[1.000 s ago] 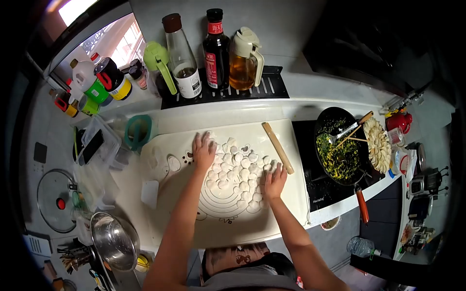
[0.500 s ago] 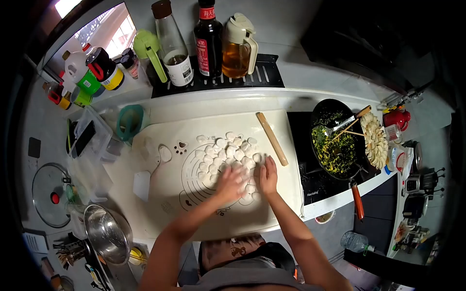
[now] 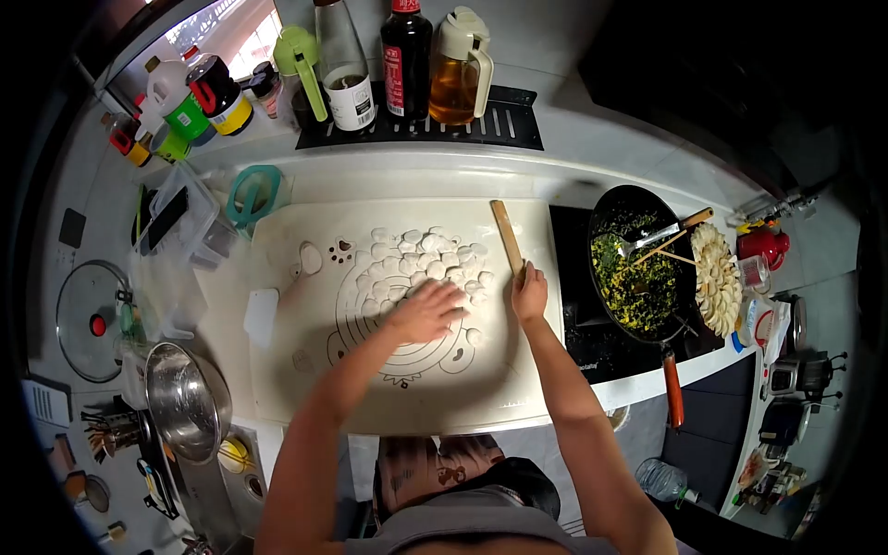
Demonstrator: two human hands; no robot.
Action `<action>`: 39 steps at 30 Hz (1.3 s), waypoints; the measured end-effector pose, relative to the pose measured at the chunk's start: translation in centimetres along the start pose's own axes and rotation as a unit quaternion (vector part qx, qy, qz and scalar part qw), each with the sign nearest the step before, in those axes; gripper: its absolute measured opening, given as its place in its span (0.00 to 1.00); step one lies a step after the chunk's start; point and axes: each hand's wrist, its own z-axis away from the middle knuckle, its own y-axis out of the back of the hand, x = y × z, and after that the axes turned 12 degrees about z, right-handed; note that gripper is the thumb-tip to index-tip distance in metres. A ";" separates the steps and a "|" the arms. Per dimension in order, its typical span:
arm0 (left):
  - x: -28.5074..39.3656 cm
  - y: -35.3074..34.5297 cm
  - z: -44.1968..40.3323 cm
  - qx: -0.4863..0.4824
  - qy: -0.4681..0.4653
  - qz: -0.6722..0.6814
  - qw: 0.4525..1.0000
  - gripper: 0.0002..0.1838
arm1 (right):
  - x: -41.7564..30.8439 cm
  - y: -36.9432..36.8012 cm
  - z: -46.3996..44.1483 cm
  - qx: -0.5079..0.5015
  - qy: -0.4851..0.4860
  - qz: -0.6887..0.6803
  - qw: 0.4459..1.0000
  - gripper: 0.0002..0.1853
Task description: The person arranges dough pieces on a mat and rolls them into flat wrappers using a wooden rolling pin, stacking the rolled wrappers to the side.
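Several small floured dough pieces (image 3: pixel 379 266) are grouped on a pale mat (image 3: pixel 305 370) printed with circles. My left hand (image 3: pixel 427 313) lies flat over the near edge of the group, fingers spread, touching some pieces. What is under its palm is hidden. On the right side of the mat, my right hand (image 3: pixel 530 294) is closed around the near end of a wooden rolling pin (image 3: pixel 506 233). One dough piece (image 3: pixel 474 337) sits apart, to the right of my left hand. A white scraper (image 3: pixel 262 316) rests toward the mat's left edge.
A pan (image 3: pixel 638 319) of chopped green and yellow filling stands on the black hob at right, beside a plate of folded dumplings (image 3: pixel 716 277). Bottles (image 3: pixel 407 65) line the back ledge. A steel bowl (image 3: pixel 188 402) and glass lid (image 3: pixel 92 324) are at left.
My right hand has moved from beside the dough to the rolling pin and closed on it. My left hand has shifted slightly left and up. The camera view has tilted a little.
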 end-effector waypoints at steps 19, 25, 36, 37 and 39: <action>-0.4 -0.3 11.4 0.132 0.132 0.023 0.982 0.17 | 0.3 4.3 9.4 -0.100 0.099 -0.235 0.962 0.18; -4.0 -1.8 10.9 0.372 0.295 0.117 0.872 0.07 | -1.6 5.2 10.9 -0.121 0.224 -0.127 0.959 0.16; -3.1 0.7 6.8 0.183 0.368 0.169 0.896 0.13 | -5.5 4.7 13.6 -0.088 0.182 -0.050 0.978 0.15; -2.9 -0.1 6.3 0.184 0.355 0.213 0.891 0.13 | -5.5 4.7 13.8 -0.079 0.182 -0.050 0.979 0.16; -1.5 -1.5 5.3 0.208 0.311 0.263 0.890 0.13 | -5.0 4.7 14.5 -0.076 0.183 -0.038 0.979 0.17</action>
